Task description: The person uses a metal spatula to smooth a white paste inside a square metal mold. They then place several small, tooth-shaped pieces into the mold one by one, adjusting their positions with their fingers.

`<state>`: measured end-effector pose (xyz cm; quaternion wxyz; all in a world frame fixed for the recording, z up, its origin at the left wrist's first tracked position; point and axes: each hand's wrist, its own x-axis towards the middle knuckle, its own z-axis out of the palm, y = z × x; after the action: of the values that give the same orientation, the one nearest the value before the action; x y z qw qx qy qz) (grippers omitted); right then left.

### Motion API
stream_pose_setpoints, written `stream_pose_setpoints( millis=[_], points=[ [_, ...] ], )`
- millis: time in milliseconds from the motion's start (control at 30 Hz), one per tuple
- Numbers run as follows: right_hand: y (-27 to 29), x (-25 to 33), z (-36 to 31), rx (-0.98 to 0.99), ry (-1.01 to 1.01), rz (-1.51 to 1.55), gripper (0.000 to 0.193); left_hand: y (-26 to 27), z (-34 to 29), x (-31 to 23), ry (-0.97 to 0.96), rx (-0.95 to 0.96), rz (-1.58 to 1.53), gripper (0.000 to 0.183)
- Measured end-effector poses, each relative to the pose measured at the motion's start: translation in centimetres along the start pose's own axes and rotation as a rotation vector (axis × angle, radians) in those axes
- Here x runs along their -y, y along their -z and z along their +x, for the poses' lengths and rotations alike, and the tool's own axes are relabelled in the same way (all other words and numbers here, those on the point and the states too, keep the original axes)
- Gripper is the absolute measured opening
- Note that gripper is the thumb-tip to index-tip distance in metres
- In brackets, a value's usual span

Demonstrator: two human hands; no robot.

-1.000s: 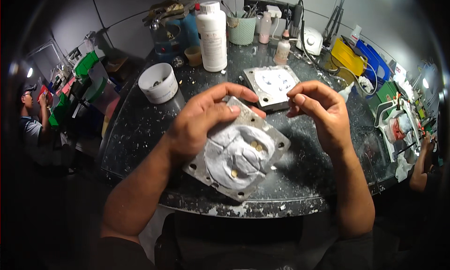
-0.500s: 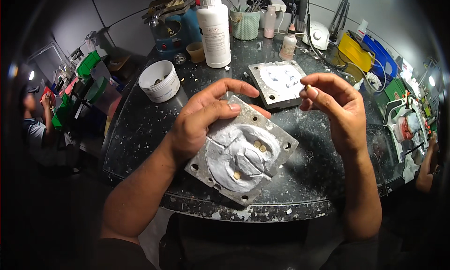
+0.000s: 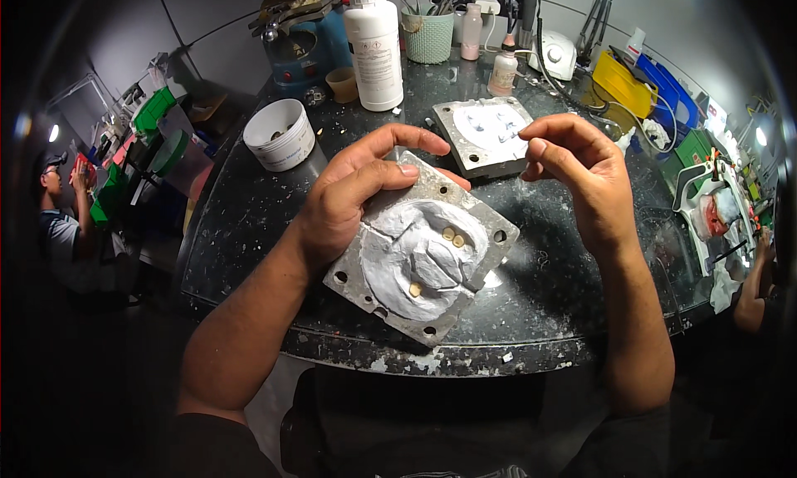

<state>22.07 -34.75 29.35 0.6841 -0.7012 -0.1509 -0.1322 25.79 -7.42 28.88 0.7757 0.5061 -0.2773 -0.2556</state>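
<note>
A square metal flask half (image 3: 430,179), filled with white plaster (image 3: 390,266), tilts in my left hand (image 3: 344,192). The thumb presses on its upper corner while the fingers curve round behind. Several round tan discs sit in the plaster's hollow: a pair (image 3: 453,236) towards the right and a single disc (image 3: 415,290) lower down. My right hand (image 3: 591,167) is raised to the right of the flask, thumb and fingertips pinched; what they hold is hidden. Beyond it, the other flask half (image 3: 466,154) lies on the bench, its white plaster face marked with bluish-grey hollows.
The dark bench (image 3: 241,237) is speckled with white bits. Left of the hands stands a white tub (image 3: 286,153) with small pieces inside. Behind are a large white bottle (image 3: 378,59), a green tool pot (image 3: 427,40) and a small dropper bottle (image 3: 503,73). A co-worker (image 3: 62,204) is at far left.
The bench scene has shifted slightly upward in view. My grip on the flask half is the same. A small piece visible at my right fingertips earlier is now hidden by them.
</note>
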Motion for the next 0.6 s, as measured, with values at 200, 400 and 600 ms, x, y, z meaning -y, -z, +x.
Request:
stream_pose_setpoints(
  millis=[200, 400, 600],
  points=[
    [-0.07, -0.06, -0.06, 0.018, -0.042, 0.030, 0.018, -0.03, -0.01, 0.07, 0.005, 0.001, -0.017, 0.042],
    [-0.19, -0.19, -0.09, 0.034, -0.032, -0.031, 0.021, 0.16, 0.11, 0.20, 0.020, -0.027, -0.028, 0.042],
    [-0.60, -0.12, -0.18, 0.006, -0.055, -0.043, 0.022, 0.22, 0.19, 0.30, 0.023, -0.047, -0.011, 0.041]
  ],
)
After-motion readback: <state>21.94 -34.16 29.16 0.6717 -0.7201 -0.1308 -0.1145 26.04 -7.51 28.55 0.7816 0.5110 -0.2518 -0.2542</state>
